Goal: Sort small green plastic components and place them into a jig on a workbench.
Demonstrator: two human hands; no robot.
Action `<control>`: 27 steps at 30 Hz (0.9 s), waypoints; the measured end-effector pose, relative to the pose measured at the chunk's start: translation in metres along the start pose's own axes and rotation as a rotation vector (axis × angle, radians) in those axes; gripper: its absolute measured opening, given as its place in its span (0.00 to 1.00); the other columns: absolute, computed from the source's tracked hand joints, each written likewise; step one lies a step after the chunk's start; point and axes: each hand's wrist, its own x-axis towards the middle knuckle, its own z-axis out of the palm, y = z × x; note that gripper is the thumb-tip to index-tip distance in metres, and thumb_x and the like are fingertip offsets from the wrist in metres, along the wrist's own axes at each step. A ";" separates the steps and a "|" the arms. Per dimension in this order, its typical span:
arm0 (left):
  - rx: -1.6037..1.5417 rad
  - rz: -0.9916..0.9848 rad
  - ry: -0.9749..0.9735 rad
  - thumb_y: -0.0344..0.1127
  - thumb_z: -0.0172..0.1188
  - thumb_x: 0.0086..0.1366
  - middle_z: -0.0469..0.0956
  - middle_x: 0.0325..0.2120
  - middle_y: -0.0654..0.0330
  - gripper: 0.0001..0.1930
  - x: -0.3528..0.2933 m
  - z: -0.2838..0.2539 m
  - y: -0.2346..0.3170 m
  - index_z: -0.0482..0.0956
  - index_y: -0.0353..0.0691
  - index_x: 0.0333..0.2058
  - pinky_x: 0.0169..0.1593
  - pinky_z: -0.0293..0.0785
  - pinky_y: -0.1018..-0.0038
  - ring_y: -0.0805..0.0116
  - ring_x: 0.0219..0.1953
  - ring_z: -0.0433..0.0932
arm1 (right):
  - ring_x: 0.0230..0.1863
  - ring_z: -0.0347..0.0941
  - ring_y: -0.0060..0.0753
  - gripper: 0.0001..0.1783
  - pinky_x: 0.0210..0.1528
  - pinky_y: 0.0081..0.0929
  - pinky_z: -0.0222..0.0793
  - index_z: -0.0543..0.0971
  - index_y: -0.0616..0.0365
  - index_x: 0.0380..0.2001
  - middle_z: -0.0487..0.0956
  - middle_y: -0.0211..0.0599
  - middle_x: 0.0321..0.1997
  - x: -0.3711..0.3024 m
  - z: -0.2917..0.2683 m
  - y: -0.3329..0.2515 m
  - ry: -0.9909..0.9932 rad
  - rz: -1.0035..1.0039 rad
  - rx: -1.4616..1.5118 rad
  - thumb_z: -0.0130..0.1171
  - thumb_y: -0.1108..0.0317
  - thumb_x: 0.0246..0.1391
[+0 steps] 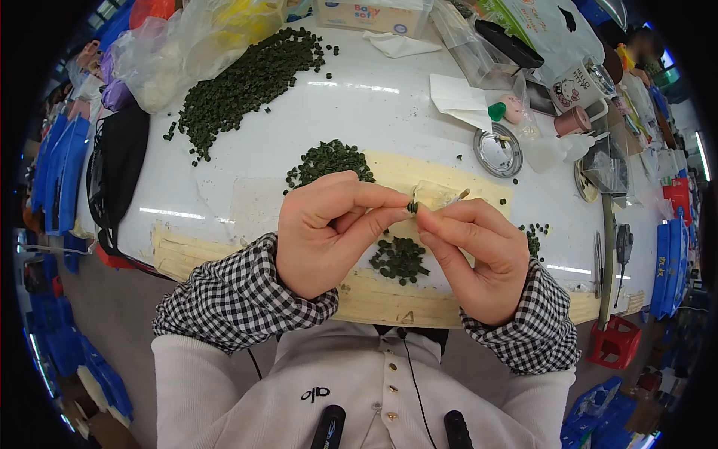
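My two hands meet above the middle of the table. Between the thumb and forefinger of my left hand (329, 228) is a small dark green piece (413, 207). The fingertips of my right hand (479, 247) are pinched together against its other side; whether they hold anything else is hidden. Just below the fingertips lies a small pile of similar dark green pieces (400, 260). A rounder heap of them (329, 162) sits behind my left hand. Behind the right fingers is a pale yellow pad (434, 193), with a thin stick (462, 196) by it.
A large heap of green pieces (239, 86) spreads at the far left beside clear plastic bags (164, 67). At right are a round metal dish (498, 150), white paper (458, 101), a mug (580, 86), tweezers (598, 262) and a red stool (615, 343). A black bag (123, 168) hangs at left.
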 end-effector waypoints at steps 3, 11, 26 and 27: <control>-0.018 -0.021 -0.005 0.21 0.63 0.54 0.62 0.16 0.71 0.08 0.001 0.000 0.001 0.81 0.34 0.35 0.24 0.53 0.84 0.83 0.19 0.57 | 0.32 0.75 0.27 0.17 0.32 0.17 0.71 0.78 0.63 0.44 0.76 0.39 0.34 0.001 -0.003 -0.003 0.007 0.013 -0.016 0.58 0.83 0.49; -0.092 -0.087 0.020 0.20 0.62 0.56 0.60 0.16 0.72 0.08 -0.001 0.002 0.000 0.80 0.33 0.36 0.26 0.57 0.84 0.83 0.20 0.57 | 0.30 0.74 0.26 0.10 0.33 0.19 0.70 0.79 0.64 0.36 0.77 0.38 0.30 0.007 -0.028 -0.005 0.197 0.033 -0.282 0.61 0.80 0.47; -0.240 -0.214 0.003 0.21 0.60 0.57 0.58 0.16 0.75 0.08 -0.001 0.007 0.002 0.79 0.33 0.37 0.27 0.57 0.86 0.86 0.20 0.55 | 0.24 0.70 0.26 0.05 0.27 0.20 0.65 0.79 0.63 0.30 0.75 0.36 0.25 0.008 -0.030 0.019 0.066 0.152 -0.266 0.61 0.77 0.47; -0.256 -0.218 0.003 0.21 0.60 0.58 0.58 0.16 0.75 0.08 -0.002 0.008 0.002 0.79 0.33 0.37 0.27 0.57 0.86 0.86 0.20 0.55 | 0.25 0.70 0.25 0.05 0.28 0.20 0.65 0.79 0.63 0.30 0.75 0.35 0.25 0.008 -0.032 0.015 0.139 0.125 -0.287 0.61 0.77 0.47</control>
